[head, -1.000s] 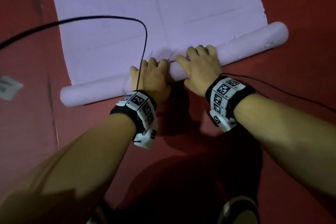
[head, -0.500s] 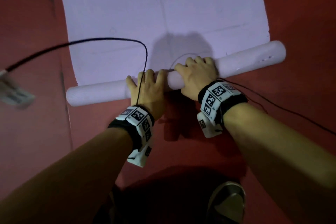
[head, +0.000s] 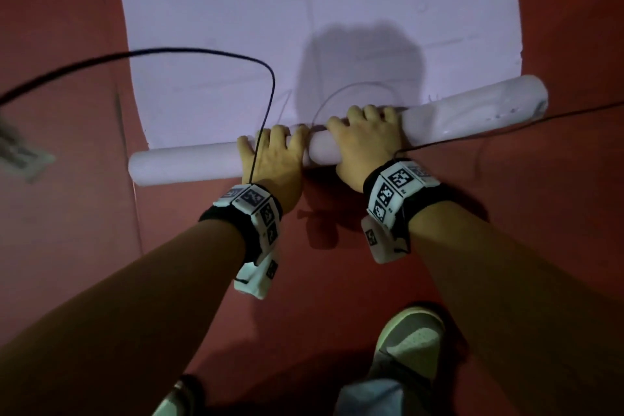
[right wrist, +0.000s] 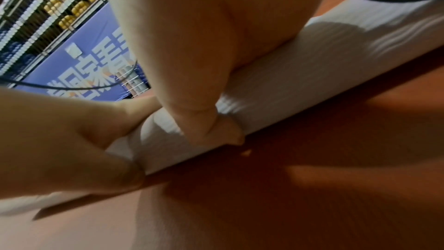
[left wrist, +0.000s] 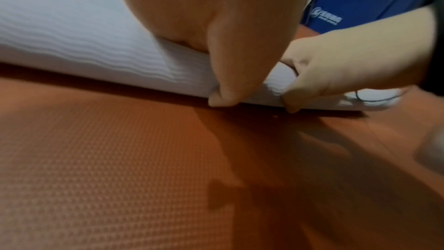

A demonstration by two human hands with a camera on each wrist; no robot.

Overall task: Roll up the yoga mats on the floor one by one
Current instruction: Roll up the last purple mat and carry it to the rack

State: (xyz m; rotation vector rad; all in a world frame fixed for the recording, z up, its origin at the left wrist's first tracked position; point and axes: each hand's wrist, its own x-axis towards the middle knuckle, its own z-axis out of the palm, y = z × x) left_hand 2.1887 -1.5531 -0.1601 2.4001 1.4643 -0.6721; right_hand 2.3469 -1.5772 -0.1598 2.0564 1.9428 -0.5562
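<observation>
Since the earlier frames the rolled part of the lilac yoga mat (head: 189, 164) has travelled further up its own flat sheet, and a pale shoe (head: 410, 344) has come forward into the bottom of the head view. Both hands have kept their place side by side on the middle of the roll.

Taking the roll as the landmark: it lies across the red floor (head: 337, 297), slanting from lower left to upper right, and the unrolled sheet stretches away from its far side. The left hand (head: 275, 162) sits on the roll just left of its middle, fingers curled over the top; the left wrist view shows its thumb (left wrist: 230, 75) pressed down the near side to the floor line. The right hand (head: 366, 142) sits just right of the middle, almost touching the left, fingers wrapped over the top and its thumb (right wrist: 206, 121) tucked against the near side. So each grip is clamped on the roll.

A black cable (head: 202, 52) loops above the sheet beyond the roll and drops to the left wristband (head: 251, 209). Another thin cable (head: 540, 116) runs off to the right past the roll's right end from the right wristband (head: 396, 194). Left of the roll, a blurred pale object (head: 20, 152) lies on the floor.
</observation>
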